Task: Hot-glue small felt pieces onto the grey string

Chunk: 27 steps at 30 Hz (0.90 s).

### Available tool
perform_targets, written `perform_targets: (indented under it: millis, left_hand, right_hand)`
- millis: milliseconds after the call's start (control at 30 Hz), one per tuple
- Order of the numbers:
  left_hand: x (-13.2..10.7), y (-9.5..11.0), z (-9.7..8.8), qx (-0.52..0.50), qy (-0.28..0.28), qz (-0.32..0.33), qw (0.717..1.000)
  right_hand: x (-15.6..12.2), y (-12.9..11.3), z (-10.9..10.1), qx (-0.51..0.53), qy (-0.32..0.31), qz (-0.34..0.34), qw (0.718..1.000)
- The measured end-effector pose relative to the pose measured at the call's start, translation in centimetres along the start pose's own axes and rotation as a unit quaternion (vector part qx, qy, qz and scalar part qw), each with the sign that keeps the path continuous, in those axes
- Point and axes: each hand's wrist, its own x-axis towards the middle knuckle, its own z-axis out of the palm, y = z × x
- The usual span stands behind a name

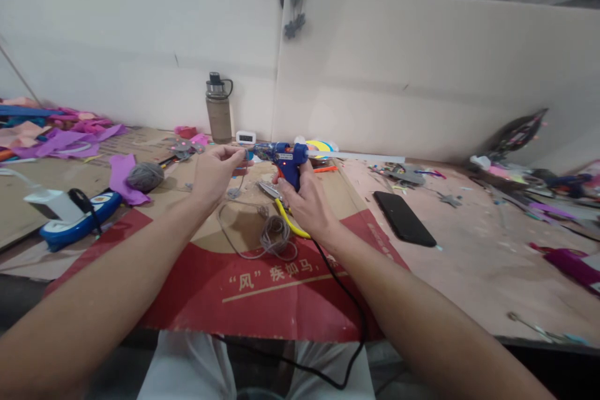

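My right hand (307, 197) is wrapped round the handle of a blue hot glue gun (290, 162), its nozzle pointing left. A long whitish glue stick (356, 156) juts out of its back, and a black cord (344, 290) runs down from the handle. Right at the nozzle, my left hand (218, 169) is closed in a pinch on a small blue piece (250, 155), too small to name. Grey yarn trails beneath those fingers. Below both hands lie a loose coil of grey yarn (275, 234) and pliers with yellow handles (290, 220), partly hidden by my right hand.
Red-and-tan cardboard (201, 300) covers the table before me. Left are a grey yarn ball (145, 176), a blue power strip (79, 225) with a white charger, and purple scraps (65, 144). A bottle (219, 109) stands behind; a black phone (404, 219) lies right.
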Motion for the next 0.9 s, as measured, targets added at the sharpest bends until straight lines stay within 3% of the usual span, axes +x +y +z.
perform_targets:
  millis: [133,900]
  left_hand:
    - [-0.04,0.03,0.04,-0.003,0.005,-0.002,1.000]
    - [-0.08,0.27,0.03,-0.020,-0.002,-0.011,1.000]
  right_hand:
    - [0.00,-0.32,-0.03,-0.014,0.039,-0.017,0.999]
    - [-0.10,-0.58,0.06,-0.013,0.047,-0.021,0.999]
